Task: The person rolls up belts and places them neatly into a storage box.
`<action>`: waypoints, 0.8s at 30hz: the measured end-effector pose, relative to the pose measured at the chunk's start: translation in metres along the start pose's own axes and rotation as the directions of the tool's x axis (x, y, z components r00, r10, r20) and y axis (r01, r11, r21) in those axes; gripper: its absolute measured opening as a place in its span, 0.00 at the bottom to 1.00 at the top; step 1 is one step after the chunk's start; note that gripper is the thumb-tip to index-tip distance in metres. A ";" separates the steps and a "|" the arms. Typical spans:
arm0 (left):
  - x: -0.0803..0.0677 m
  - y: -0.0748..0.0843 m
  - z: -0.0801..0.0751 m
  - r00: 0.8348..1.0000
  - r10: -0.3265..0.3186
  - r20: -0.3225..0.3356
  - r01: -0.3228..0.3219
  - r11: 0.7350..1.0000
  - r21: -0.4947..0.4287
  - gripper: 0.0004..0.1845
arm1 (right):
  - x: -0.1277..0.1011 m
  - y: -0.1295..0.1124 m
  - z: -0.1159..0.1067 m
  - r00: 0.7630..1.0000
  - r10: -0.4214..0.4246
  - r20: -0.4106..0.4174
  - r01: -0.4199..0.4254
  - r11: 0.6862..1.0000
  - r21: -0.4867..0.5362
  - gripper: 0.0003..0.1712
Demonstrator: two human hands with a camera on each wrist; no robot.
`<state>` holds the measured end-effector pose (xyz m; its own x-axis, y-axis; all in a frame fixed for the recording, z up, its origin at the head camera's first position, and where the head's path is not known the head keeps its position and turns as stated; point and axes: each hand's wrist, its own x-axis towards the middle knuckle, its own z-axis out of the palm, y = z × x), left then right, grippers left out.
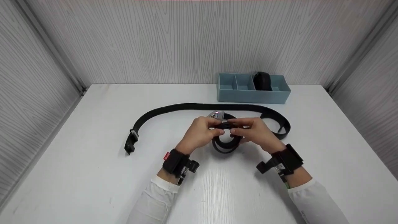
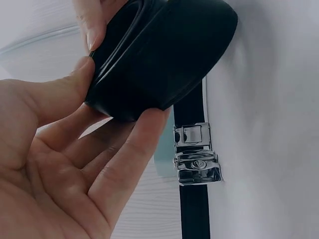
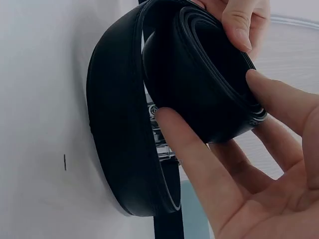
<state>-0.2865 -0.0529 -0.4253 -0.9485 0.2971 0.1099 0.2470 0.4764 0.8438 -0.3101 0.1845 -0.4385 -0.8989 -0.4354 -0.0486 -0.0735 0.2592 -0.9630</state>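
The rolled black belt [image 2: 159, 55] looks like smooth leather or a leather-like synthetic, which of the two is hard to tell, with a soft satin sheen rather than a hard gloss; its layered edges [image 3: 219, 74] appear slightly rubbery and ridged. The silver belt buckle [image 2: 195, 154] is polished metal, mirror-bright and reflective. The long black belt [image 1: 199, 107] lying flat seems the same matt-to-satin material. The white table [image 1: 93, 174] has a matt surface with a faint wood-grain texture. The pale grey walls [image 1: 155, 40] carry a printed wood-grain pattern, matt. The light blue divided tray [image 1: 252, 96] appears to be smooth matt plastic. The black wrist straps [image 1: 175, 161] look like woven cloth.
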 end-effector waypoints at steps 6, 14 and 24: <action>0.001 -0.001 0.001 1.000 -0.023 -0.021 0.023 1.000 -0.006 0.15 | 0.003 0.002 0.002 0.999 0.025 -0.025 -0.023 0.998 0.058 0.26; 0.001 0.001 0.002 0.997 -0.054 -0.056 0.053 0.998 -0.032 0.14 | 0.004 0.002 0.002 0.997 0.055 -0.058 -0.044 0.984 0.172 0.27; -0.001 0.003 0.001 1.000 -0.003 -0.001 0.003 0.999 0.032 0.15 | 0.001 0.002 -0.002 0.999 0.034 0.016 -0.035 0.999 0.037 0.28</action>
<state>-0.2850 -0.0511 -0.4235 -0.9494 0.2948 0.1084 0.2507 0.5034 0.8269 -0.3124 0.1865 -0.4403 -0.8941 -0.4397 -0.0859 -0.0260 0.2424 -0.9698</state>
